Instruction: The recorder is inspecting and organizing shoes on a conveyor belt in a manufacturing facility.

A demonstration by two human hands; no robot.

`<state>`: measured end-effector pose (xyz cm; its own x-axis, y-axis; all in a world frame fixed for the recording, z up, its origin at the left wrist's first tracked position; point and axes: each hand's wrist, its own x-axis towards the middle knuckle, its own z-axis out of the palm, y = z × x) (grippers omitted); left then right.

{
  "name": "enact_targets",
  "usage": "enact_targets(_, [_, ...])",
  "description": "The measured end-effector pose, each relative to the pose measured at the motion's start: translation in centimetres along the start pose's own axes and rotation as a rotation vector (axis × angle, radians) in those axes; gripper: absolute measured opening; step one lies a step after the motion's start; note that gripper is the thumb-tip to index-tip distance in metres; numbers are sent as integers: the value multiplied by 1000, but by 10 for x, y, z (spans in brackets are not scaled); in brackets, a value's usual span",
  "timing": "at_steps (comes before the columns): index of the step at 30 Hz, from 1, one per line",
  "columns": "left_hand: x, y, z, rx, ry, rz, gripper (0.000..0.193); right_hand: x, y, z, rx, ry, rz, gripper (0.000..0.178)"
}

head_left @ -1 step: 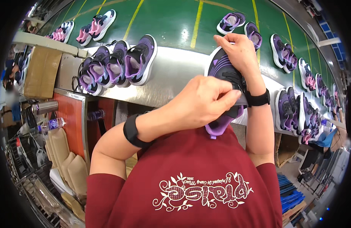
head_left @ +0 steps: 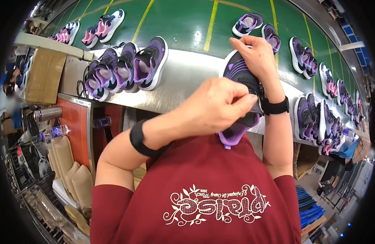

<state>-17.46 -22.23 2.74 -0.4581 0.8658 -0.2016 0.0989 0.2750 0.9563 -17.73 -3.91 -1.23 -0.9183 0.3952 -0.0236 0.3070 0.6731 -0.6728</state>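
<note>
A black and purple sneaker (head_left: pixel 233 71) with a white sole is in front of my body, toe away from me, its purple heel collar near my shirt. My left hand (head_left: pixel 220 103) is closed over the shoe's middle, thumb and forefinger together beside the dark laces (head_left: pixel 250 83). Whatever it pinches is too small to make out. Above the shoe's right side, my right hand (head_left: pixel 256 55) bends at the wrist with its fingers curled toward the left. Most of those fingertips, and anything in them, are hidden from view.
Several purple and black sneakers (head_left: pixel 149 65) stand on the metal ledge (head_left: pixel 187 75) to the left. Further shoes (head_left: pixel 246 23) sit on the green conveyor (head_left: pixel 183 28) with yellow lines. At the right, more sneakers (head_left: pixel 305 118) line the ledge. A cardboard box (head_left: pixel 45 75) stands far left.
My left hand and wrist have shifted very slightly to the left. The sneaker and my right hand look almost unchanged.
</note>
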Motion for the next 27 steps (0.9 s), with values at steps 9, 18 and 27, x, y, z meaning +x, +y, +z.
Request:
enact_targets(9, [-6, -13, -1, -230, -163, -80, 37, -14, 20, -1, 474, 5, -111, 26])
enact_targets(18, [-2, -29, -1, -204, -167, -128, 38, -17, 30, 0, 571, -21, -71, 24])
enact_targets(27, [-7, -55, 19, -158, -40, -223, 44, -15, 43, 15, 462, 27, -18, 25])
